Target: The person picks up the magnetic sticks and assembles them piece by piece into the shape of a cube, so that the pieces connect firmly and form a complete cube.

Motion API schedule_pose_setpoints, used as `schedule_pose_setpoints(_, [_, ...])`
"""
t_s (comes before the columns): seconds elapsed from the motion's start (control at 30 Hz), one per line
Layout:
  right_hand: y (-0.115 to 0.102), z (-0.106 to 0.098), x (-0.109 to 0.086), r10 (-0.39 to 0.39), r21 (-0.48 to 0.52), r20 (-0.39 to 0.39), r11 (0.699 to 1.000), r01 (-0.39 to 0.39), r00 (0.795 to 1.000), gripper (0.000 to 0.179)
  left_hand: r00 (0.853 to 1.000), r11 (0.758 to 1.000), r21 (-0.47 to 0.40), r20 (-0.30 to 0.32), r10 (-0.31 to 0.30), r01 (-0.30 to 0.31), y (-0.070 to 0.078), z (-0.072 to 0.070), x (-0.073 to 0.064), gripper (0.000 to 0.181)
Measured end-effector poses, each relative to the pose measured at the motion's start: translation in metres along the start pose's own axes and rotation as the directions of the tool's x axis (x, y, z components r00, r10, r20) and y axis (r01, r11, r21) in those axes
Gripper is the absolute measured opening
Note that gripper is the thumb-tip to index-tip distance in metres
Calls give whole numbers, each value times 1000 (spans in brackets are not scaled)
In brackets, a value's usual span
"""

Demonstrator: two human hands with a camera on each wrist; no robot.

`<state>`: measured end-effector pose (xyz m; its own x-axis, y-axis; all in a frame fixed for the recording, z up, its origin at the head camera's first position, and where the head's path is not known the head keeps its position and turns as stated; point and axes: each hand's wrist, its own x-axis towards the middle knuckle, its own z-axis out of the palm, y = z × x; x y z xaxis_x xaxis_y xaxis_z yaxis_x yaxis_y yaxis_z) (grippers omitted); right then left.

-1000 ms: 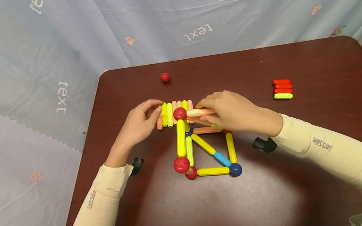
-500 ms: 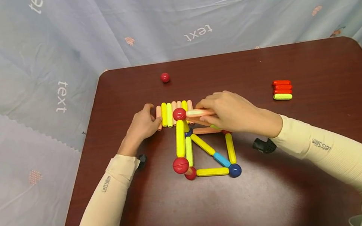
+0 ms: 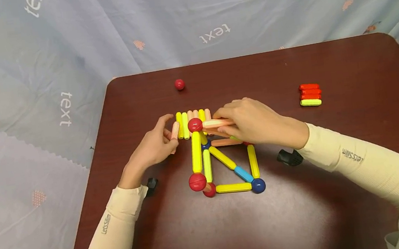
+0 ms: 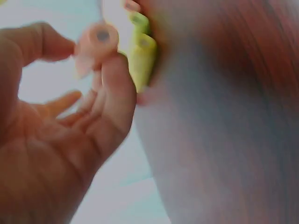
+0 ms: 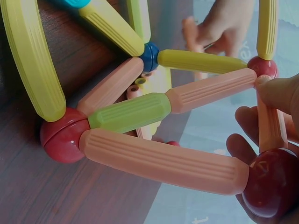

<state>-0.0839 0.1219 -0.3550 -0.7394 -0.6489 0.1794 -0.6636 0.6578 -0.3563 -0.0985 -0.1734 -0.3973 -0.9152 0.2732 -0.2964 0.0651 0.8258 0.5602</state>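
Left grip (image 3: 154,146) pinches a peach rod (image 3: 175,131) between fingertips (image 4: 116,67).

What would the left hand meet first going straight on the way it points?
Probably the leftmost yellow stick in the row, just beyond the pink stick that the left hand pinches. Height is unclear, so it might pass above.

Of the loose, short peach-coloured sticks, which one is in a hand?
The leftmost peach stick, pinched by the left hand; the other loose peach sticks lie in a row with yellow sticks.
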Motion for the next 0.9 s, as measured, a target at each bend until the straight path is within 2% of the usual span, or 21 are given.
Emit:
schedule_pose_setpoints(0.13, [-1,-1,1,14,-11,10,1000,-14,1000,24,986,984,-99,59,154,-148,11,1,-19,84])
schedule_pose_setpoints(0.27, [-2,-2,1,26,-10,23,1000,-26,999,26,965,959,-192,125,232,-206,17,7,-31,90])
schedule_pose_setpoints(0.43, [-2,-1,0,22,1,15,1000,-22,1000,25,945,921,-310,148,292,-236,22,12,-37,96])
schedule_pose_setpoints(0.53, [-2,-1,0,21,3,15,1000,-21,1000,25,939,907,-332,133,317,-259,24,15,-37,99])
schedule_pose_setpoints(0.9, [-3,-1,0,17,1,14,1000,-17,1000,25,940,875,-392,63,334,-285,29,22,-37,109])
